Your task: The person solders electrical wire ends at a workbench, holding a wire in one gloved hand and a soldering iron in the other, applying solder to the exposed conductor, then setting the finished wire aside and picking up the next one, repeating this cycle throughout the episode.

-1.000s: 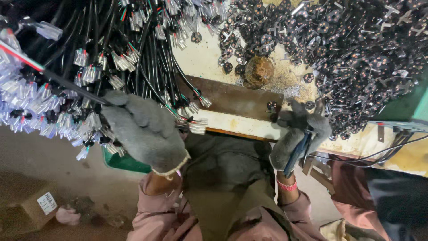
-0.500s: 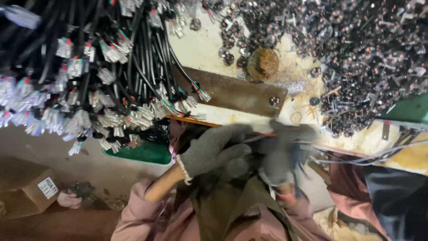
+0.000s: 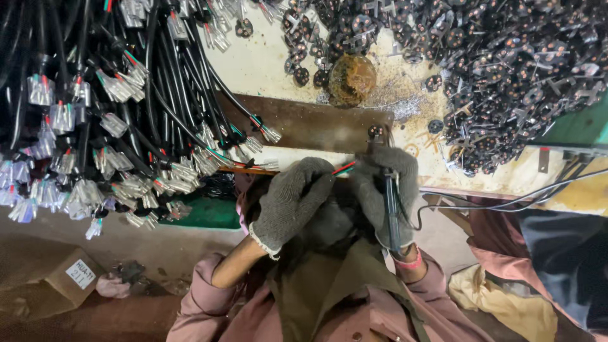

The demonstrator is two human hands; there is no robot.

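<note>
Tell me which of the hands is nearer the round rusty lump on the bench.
Right. The right hand sits just below the rusty lump; the left hand is lower and farther to its left.

We're seeing soft, warm light falling from above on the pale bench top [image 3: 266, 60], w/ small glints sparkling on the metal terminals [image 3: 126, 183] & the heap of black parts [image 3: 506, 57]. Floor [image 3: 57, 316] below is sitting dim, in shadow. Focus is holding sharp at centre; edges are bending slightly, wide-angle.
</note>
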